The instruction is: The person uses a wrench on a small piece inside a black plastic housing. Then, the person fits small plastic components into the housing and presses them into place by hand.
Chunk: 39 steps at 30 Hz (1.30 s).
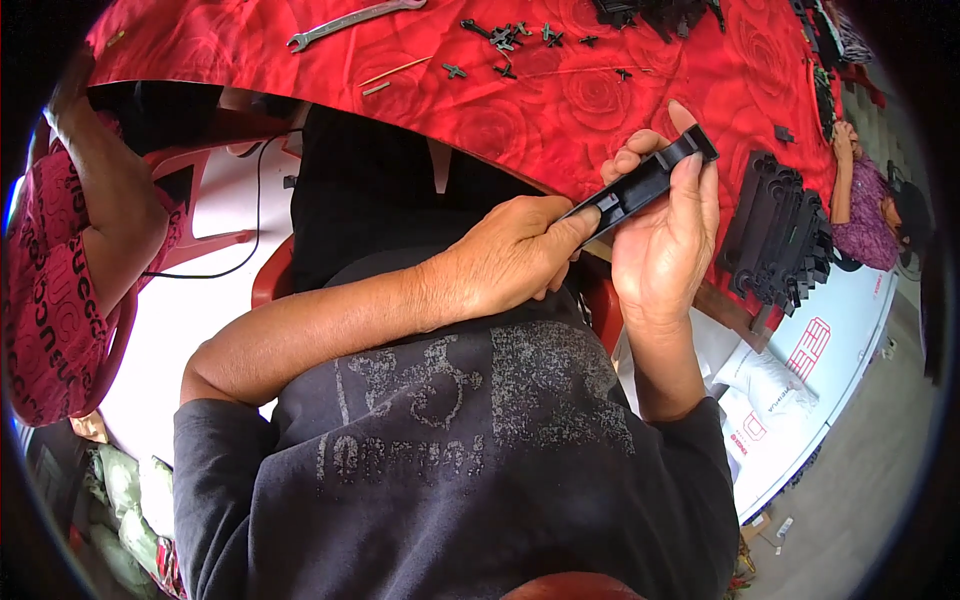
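A long black plastic channel-shaped part (pixel 640 188) is held slantwise in front of my chest, its open hollow side showing. My left hand (pixel 530 245) grips its lower end, with the thumb pressed into the hollow. Around the upper end wraps my right hand (pixel 665 230), thumb on the near rim and fingers behind the part. The inside of the lower end is partly hidden by my left thumb.
A red rose-patterned cloth (pixel 600 130) covers the table, holding small black cross-shaped pieces (pixel 500 38), a wrench (pixel 355 22) and thin sticks (pixel 395 74). Stacked black parts (pixel 775 235) lie at the right. People sit at left (pixel 70 270) and far right (pixel 865 220).
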Tool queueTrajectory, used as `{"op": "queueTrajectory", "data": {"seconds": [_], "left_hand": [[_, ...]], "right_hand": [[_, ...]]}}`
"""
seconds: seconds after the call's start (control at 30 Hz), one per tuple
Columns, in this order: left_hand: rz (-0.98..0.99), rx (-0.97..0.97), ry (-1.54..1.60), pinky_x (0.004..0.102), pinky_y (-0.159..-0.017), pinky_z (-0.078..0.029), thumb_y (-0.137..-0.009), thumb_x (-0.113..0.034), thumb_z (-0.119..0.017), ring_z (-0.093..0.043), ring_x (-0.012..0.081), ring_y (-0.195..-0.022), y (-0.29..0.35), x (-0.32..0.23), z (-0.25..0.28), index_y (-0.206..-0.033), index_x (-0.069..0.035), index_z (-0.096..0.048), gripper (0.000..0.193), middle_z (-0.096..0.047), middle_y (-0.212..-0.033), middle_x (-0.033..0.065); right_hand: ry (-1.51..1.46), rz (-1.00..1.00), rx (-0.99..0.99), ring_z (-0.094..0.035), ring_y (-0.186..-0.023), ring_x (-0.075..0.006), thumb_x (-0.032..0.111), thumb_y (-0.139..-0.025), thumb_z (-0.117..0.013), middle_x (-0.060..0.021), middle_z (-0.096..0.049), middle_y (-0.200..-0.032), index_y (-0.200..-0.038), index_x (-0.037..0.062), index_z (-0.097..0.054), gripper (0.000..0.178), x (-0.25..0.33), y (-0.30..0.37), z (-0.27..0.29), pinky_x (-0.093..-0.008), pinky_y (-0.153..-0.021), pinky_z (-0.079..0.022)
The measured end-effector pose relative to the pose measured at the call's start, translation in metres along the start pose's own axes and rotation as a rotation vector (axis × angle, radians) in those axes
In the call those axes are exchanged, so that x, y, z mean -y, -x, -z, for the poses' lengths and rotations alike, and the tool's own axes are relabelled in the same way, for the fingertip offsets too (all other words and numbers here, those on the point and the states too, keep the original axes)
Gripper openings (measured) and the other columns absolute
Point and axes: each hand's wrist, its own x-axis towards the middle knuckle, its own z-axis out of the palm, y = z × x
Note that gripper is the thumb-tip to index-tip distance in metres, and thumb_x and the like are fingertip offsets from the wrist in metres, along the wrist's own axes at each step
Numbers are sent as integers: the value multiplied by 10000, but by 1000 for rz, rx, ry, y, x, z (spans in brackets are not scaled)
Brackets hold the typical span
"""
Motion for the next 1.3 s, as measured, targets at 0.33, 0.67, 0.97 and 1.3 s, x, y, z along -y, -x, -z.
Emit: {"op": "queueTrajectory", "data": {"seconds": [0.33, 0.67, 0.97, 1.3], "left_hand": [[-7, 48, 14, 295, -523, -475, -1090, -533, -436, -562, 114, -547, -2, 1, 3, -826, -5, -605, 614, -558, -624, 27], [103, 62, 65, 287, -459, -370, -1066, -615, -422, -446, 91, -490, -2, -4, 2, -678, -53, -551, 695, -463, -545, -9], [117, 90, 123, 281, -448, -334, -1056, -626, -423, -406, 96, -472, 3, -3, 1, -630, -79, -480, 696, -413, -534, -6], [130, 109, 45, 282, -505, -377, -1099, -548, -345, -466, 125, -515, 9, -12, 3, -732, -37, -547, 660, -489, -586, 33]], "right_hand": [[17, 26, 42, -596, -916, -188, 314, -1126, -434, -136, -623, -1092, -1499, -12, -392, 497, -1, 2, -5, -397, -884, -514], [19, 47, 51, -598, -881, -179, 315, -1131, -416, -119, -631, -1076, -1514, 3, -375, 496, -3, 5, -13, -376, -863, -518], [37, 68, 81, -575, -856, -182, 309, -1133, -406, -107, -613, -1044, -1532, 21, -363, 495, -6, 9, -16, -363, -839, -510], [54, 75, 72, -564, -827, -178, 288, -1133, -384, -112, -605, -997, -1531, 26, -360, 477, -6, 14, -21, -357, -816, -504]]}}
